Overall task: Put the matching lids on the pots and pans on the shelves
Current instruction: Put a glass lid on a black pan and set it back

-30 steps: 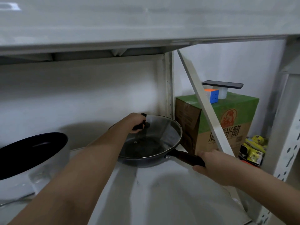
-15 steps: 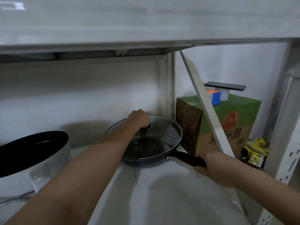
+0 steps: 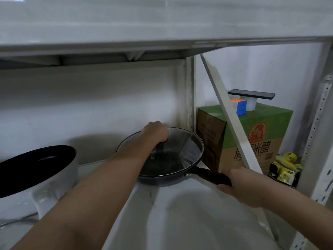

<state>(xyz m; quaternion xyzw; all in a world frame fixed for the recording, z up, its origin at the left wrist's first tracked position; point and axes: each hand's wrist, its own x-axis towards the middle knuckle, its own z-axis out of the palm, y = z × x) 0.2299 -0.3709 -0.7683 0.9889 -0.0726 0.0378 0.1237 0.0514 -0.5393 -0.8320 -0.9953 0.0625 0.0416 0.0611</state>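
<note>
On the middle shelf (image 3: pixel 189 213), glass lid (image 3: pixel 180 150) sits on the frying pan (image 3: pixel 162 180), looks seated. Left hand (image 3: pixel 156 131) fingers curled round the lid knob; right hand (image 3: pixel 239 184) clamped on the pan handle (image 3: pixel 212 175) at 4 o'clock. Step: final seating, probably. Next: let go both, find a lid for the open pot (image 3: pixel 36 170) at 9 o'clock. Versus a second ago: left fist rolled over the knob, hiding it; pan unmoved. Carton (image 3: pixel 266 134) at 2 o'clock.

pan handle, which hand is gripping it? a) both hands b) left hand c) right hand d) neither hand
c: the right hand is curled round the pan handle, while the left hand grips the knob of the glass lid.
</note>
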